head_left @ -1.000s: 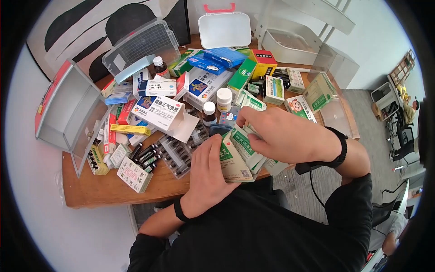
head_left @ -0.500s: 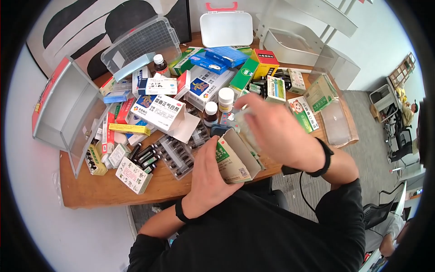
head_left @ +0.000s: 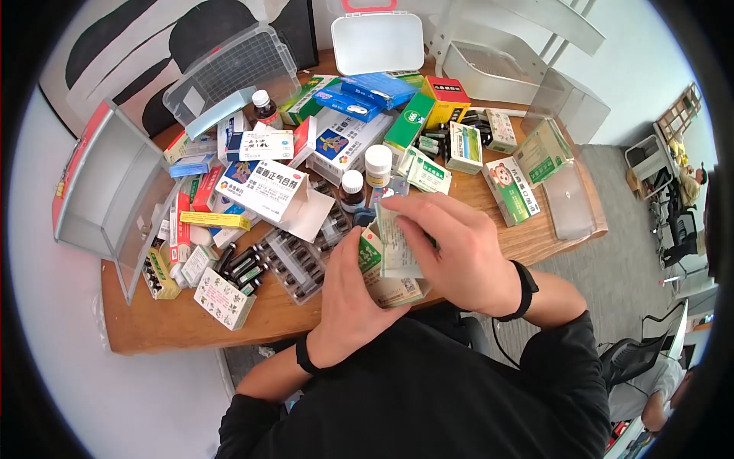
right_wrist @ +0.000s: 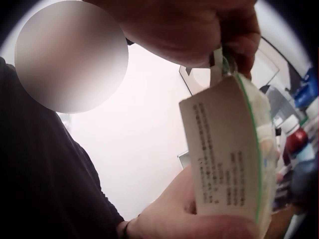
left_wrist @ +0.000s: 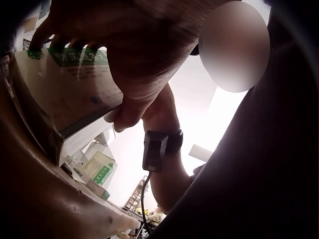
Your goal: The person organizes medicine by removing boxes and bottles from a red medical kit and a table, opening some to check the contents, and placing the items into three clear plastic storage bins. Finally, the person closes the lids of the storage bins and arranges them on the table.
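My left hand grips a beige and green medicine box near the table's front edge, its fingers along one side and the thumb beneath. With my right hand I pinch pale green-and-white sachets by their upper edge, right over the box's open end. The right wrist view shows the printed back of a sachet close up, upright below the fingers. The same box fills the upper left of the left wrist view. Beyond my right hand, more green-and-white sachets lie on the table.
Medicine boxes crowd the table, among them a large white box with its flap out. A white pill bottle and a brown bottle stand ahead of my hands. Vial trays lie left; a clear bin stands right.
The right hand drew sachets away from the box, leaving its open end in view, then brought sachets back over it. My left hand keeps its grip on the box.
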`<state>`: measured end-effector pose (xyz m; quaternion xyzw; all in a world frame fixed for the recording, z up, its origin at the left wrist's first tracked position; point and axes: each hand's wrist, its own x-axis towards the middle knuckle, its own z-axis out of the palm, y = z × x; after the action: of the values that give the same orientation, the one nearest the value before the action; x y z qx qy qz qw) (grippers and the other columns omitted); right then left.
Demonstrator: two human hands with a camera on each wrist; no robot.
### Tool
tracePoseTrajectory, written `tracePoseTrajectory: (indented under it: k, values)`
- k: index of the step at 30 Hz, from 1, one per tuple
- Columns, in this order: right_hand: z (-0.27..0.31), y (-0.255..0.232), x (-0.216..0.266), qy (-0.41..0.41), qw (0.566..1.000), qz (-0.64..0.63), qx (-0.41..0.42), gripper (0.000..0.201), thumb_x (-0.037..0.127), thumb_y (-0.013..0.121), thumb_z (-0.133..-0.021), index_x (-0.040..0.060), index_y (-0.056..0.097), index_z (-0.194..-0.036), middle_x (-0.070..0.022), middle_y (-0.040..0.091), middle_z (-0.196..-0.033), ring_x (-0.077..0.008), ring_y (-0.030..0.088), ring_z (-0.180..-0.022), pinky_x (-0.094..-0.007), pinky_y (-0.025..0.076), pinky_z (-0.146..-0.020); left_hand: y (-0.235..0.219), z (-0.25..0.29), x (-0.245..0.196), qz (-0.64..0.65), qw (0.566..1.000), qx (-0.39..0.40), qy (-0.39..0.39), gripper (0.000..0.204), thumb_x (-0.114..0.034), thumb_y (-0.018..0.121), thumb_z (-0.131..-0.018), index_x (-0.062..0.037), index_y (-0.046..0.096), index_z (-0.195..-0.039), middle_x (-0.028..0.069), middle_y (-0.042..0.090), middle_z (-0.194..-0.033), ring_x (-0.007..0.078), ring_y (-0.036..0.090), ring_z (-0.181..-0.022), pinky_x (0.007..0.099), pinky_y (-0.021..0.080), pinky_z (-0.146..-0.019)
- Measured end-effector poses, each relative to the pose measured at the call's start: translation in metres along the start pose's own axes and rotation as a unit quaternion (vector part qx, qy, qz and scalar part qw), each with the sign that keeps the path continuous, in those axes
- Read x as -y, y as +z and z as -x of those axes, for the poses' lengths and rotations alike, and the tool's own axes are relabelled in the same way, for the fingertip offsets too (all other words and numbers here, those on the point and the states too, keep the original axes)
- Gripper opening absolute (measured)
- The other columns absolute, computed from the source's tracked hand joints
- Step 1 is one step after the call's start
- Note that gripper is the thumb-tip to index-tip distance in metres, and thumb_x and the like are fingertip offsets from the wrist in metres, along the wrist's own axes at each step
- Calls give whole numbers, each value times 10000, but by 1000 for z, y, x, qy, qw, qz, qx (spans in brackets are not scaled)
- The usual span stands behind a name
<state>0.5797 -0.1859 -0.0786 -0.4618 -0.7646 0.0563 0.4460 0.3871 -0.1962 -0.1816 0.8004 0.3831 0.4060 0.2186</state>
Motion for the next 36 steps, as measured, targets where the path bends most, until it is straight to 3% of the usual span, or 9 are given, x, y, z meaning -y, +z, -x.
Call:
tracePoseTrajectory:
  k: [11,22,26,28,31,32,33,34,36]
  values:
    - [-7,-11,1,-15,998,44,-29,271,-67,761,-954,34,759,-1206,-143,788,-1020,-308,775,-823,-378,600,-703,1,-2,3,-6,1000,-12,4,1297,-210,1048,-660,58,254,-1649,281,486,-1516,448,577,-1355,520,499,-1122]
    - [1,-5,10,39,993,-51,96,402,-41,772,-940,0,690,-1332,-194,769,-1099,-369,768,-922,-425,621,-776,4,0,0,-2,998,-53,31,1270,-253,1059,-666,76,295,-1625,294,501,-1529,487,566,-1337,562,494,-1108]
    - [-1,-16,21,37,994,3,100,441,-17,777,-952,-8,661,-1378,-203,759,-1178,-342,768,-954,-403,619,-782,6,1,6,26,999,-41,13,1276,-271,1065,-665,77,297,-1622,303,507,-1513,493,571,-1320,563,494,-1107]
    - [-5,-31,15,20,998,-19,53,445,70,816,-945,-9,655,-1352,-217,733,-1160,-408,746,-942,-464,623,-790,7,3,11,55,997,-45,7,1282,-259,1079,-650,52,305,-1624,274,513,-1502,445,584,-1332,532,490,-1131]
    - [2,-39,-7,125,990,-29,67,359,79,814,-960,-19,710,-1289,-188,765,-1153,-319,768,-987,-394,609,-820,1,15,17,160,986,0,-48,1364,-227,1073,-673,-8,176,-1677,231,450,-1576,354,555,-1418,477,482,-1174]
    - [12,-33,-22,125,990,-29,67,359,79,814,-960,-19,710,-1289,-188,765,-1153,-319,768,-987,-394,609,-820,-4,14,23,222,975,18,-2,1381,-212,1081,-651,-13,174,-1672,216,436,-1599,324,531,-1438,457,466,-1195]
    - [24,-24,-39,134,980,35,144,394,133,828,-953,-19,697,-1291,-192,757,-1173,-361,757,-1018,-428,608,-859,-2,12,23,248,966,-3,68,1418,-227,1095,-634,-58,157,-1684,222,424,-1622,309,515,-1451,453,466,-1193]
    - [35,-15,-53,143,960,99,219,434,188,842,-946,-19,684,-1293,-195,749,-1194,-403,746,-1050,-462,606,-897,-8,10,22,236,970,36,42,1443,-223,1100,-631,-92,136,-1696,233,411,-1638,313,504,-1465,455,467,-1191]
    - [55,3,-66,134,957,119,227,506,235,856,-931,-12,653,-1323,-202,734,-1220,-433,726,-1085,-491,598,-916,-9,15,23,242,968,58,20,1487,-217,1108,-627,-140,98,-1715,254,385,-1667,324,493,-1482,464,473,-1183]
